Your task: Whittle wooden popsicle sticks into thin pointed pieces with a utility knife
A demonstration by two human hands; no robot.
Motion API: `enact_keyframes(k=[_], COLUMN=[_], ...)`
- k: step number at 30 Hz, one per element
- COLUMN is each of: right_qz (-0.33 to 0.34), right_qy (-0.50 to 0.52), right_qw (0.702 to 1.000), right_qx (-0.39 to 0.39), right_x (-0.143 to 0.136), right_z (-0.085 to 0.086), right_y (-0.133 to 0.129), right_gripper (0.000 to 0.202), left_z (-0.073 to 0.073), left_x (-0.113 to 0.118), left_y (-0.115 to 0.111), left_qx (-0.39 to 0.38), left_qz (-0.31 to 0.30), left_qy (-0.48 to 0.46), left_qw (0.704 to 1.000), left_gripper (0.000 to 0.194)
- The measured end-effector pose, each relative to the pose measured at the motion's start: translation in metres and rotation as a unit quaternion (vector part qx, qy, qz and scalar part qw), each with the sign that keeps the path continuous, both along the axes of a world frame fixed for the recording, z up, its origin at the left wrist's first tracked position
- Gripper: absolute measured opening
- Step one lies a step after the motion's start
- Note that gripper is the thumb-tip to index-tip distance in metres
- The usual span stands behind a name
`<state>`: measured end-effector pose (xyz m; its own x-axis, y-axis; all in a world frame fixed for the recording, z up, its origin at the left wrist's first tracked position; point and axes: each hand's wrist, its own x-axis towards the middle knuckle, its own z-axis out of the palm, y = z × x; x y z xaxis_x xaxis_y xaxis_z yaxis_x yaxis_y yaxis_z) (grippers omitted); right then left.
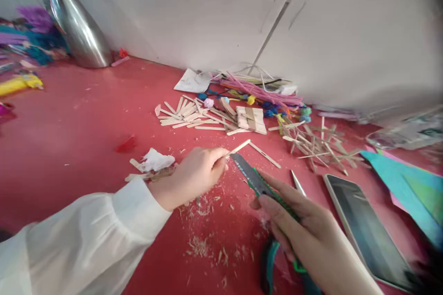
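Between the fingertips of my left hand (195, 173) is a thin wooden craft stick (240, 146), its free end pointing up and right. My right hand (297, 221) is wrapped round a green and black utility knife (265, 189). The knife's dark blade (242, 166) is out, and its tip lies close to the stick, just right of my left fingertips; whether they touch I cannot tell. Another craft stick (265, 154) with a slit along it rests on the red table behind the blade. Wood shavings (200, 246) are scattered below my hands.
Loose craft sticks (190, 113) and a banded bundle (251, 120) lie at the back, before pink pipe cleaners (256, 90). Tangled sticks (321, 143), a phone (367, 230) and blue paper (404, 189) are right. Scissors (270, 262) lie under my right hand. A steel jug (78, 23) stands back left.
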<state>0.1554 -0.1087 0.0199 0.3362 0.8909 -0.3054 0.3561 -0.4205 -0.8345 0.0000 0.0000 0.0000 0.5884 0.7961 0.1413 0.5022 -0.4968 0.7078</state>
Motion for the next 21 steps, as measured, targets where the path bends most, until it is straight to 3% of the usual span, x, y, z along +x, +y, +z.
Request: enact_keyframes(k=[21], right_qz=[0.010], right_qy=[-0.049], right_qw=[0.998], right_qx=[0.036], right_x=[-0.0044], right_z=[0.0007], right_y=[-0.0036], right_gripper=[0.054], left_z=[0.0046], left_x=[0.0008], left_y=[-0.0024], left_qx=[-0.017], left_qz=[0.026], left_qy=[-0.003], left_qw=[1.000], left_gripper=[0.023])
